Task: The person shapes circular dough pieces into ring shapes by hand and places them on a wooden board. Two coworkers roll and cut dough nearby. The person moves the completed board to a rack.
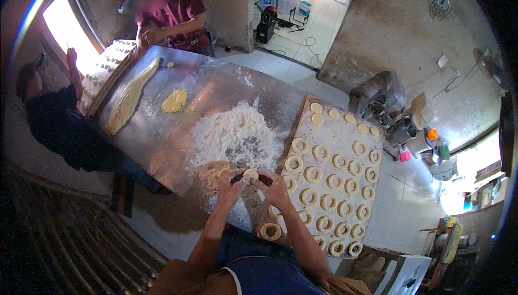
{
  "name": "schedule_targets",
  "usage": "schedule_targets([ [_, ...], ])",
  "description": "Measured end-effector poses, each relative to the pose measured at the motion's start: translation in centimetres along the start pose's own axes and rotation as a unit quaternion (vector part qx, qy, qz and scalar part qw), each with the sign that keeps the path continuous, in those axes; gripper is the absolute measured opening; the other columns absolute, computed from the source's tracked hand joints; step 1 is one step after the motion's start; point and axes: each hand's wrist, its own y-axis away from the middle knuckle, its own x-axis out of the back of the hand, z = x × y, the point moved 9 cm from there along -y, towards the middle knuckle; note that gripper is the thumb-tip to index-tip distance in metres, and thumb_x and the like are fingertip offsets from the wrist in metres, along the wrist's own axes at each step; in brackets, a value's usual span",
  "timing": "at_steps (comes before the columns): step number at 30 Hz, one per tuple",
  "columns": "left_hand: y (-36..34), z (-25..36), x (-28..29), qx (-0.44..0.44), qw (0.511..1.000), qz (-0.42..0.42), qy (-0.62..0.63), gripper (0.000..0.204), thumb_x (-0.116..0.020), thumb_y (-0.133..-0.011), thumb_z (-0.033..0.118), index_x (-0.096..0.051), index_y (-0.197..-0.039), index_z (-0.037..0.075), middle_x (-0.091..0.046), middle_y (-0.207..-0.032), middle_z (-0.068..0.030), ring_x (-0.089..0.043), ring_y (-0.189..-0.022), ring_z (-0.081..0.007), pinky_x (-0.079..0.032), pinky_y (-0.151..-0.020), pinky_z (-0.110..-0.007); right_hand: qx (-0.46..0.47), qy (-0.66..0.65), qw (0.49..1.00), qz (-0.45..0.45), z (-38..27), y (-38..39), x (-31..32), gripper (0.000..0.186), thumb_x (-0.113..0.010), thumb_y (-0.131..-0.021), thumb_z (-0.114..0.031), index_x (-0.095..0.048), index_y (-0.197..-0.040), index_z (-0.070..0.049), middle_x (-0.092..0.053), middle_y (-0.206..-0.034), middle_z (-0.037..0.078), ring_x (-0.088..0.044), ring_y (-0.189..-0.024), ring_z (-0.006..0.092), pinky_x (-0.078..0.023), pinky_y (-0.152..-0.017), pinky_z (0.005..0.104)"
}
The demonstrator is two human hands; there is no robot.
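Over the near edge of the floured table, my left hand (pixel 231 183) and my right hand (pixel 272 186) meet at a small pale dough round (pixel 251 173). Fingers of both hands are closed on it. A heap of white flour (pixel 237 127) spreads across the tabletop just beyond them. To the right lies a wooden board (pixel 337 138) with several dough rings (pixel 313 174) in rows. Flat dough rounds (pixel 317 118) without holes sit along its far end. My right forearm passes over the board's near left corner.
On the table (pixel 189 68) lie a long strip of dough (pixel 132 98) and a yellow dough lump (pixel 175 101). Two co-workers stand at the far and left sides, near a tray of small pieces (pixel 110 63). Pots and buckets (pixel 403 131) line the right wall.
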Motion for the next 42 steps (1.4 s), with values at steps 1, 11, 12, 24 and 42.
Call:
schedule_targets([
  [1,0.5,0.6,0.5,0.002,0.999,-0.004,0.044,0.032,-0.064,-0.082,0.005,-0.063,-0.113,-0.002,-0.066,-0.105,-0.0105,-0.063,-0.095,-0.0164,-0.050,-0.083,-0.030,-0.006,-0.052,0.999,0.002,-0.1,-0.1,-0.9,0.044,-0.073,-0.079,-0.020,-0.059,-0.115,0.001,-0.069,-0.092,0.014,-0.068,-0.080,0.0214,-0.054,-0.070,0.0331],
  [11,0.5,-0.7,3.3,-0.044,0.998,-0.025,-0.042,0.029,-0.062,-0.085,0.004,-0.058,-0.114,0.002,-0.063,-0.094,-0.0050,-0.060,-0.078,-0.0156,-0.050,-0.071,-0.028,0.027,-0.002,0.998,0.051,-4.1,0.7,-4.4,0.057,-0.071,-0.077,-0.001,-0.045,-0.127,0.001,-0.067,-0.091,0.012,-0.065,-0.084,0.0178,-0.054,-0.072,0.0305],
  [12,0.6,-2.2,3.5,-0.005,0.997,-0.018,0.070,0.031,-0.061,-0.085,0.004,-0.056,-0.116,0.003,-0.063,-0.095,-0.0057,-0.060,-0.080,-0.0160,-0.050,-0.071,-0.029,0.022,0.024,0.999,0.026,-4.9,0.7,-5.1,0.057,-0.070,-0.076,0.000,-0.044,-0.127,0.001,-0.066,-0.091,0.012,-0.065,-0.082,0.0178,-0.053,-0.070,0.0302],
  [24,-0.8,-7.8,1.5,0.092,0.795,-0.089,0.592,0.036,-0.055,-0.083,0.005,-0.046,-0.118,0.008,-0.060,-0.101,-0.0081,-0.062,-0.090,-0.0236,-0.055,-0.075,-0.035,-0.170,-0.207,0.961,0.072,4.0,-1.0,-6.4,0.042,-0.039,-0.096,-0.036,-0.060,-0.091,0.000,-0.064,-0.080,0.014,-0.063,-0.074,0.0214,-0.051,-0.069,0.0354],
  [42,-3.2,-10.9,-7.8,-0.013,0.986,-0.027,0.167,0.026,-0.047,-0.094,0.028,-0.046,-0.079,0.006,-0.046,-0.072,-0.0063,-0.043,-0.064,-0.0160,-0.040,-0.060,-0.032,-0.008,-0.049,0.978,0.204,-1.2,1.6,2.4,0.050,-0.040,-0.097,-0.032,-0.060,-0.067,0.003,-0.052,-0.054,0.010,-0.050,-0.053,0.0196,-0.040,-0.056,0.0380],
])
